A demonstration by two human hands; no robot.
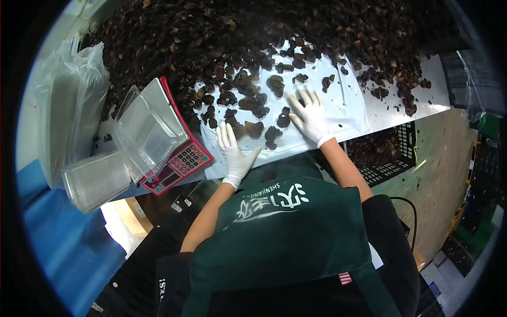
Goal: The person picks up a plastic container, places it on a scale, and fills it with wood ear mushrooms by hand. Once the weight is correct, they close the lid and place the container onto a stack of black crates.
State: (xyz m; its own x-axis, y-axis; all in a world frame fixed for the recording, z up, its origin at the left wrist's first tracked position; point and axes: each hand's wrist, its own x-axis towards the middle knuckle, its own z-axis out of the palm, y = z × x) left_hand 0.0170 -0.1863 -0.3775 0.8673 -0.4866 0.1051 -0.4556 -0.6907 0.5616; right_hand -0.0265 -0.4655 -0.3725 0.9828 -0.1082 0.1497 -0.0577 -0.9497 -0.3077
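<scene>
My left hand (235,156), in a white glove, lies with fingers stretched out on the white sheet (346,108) near its front left part. Just past its fingertips are dark, crinkled pieces that look like dried wood ear mushrooms (254,129). Farther right, my gloved right hand (311,116) rests on the same sheet with its fingers spread. Close to its thumb lies another dark mushroom piece (283,119). Neither hand shows anything held. More loose pieces are scattered over the sheet between and beyond both hands.
A large mushroom heap (222,31) covers the back of the metal table (430,100). On the left stand a red scale (187,158) bearing a clear plastic tray (150,129), stacked clear trays (97,179) and a plastic bag (87,84). A black crate (393,168) sits below the table's right edge.
</scene>
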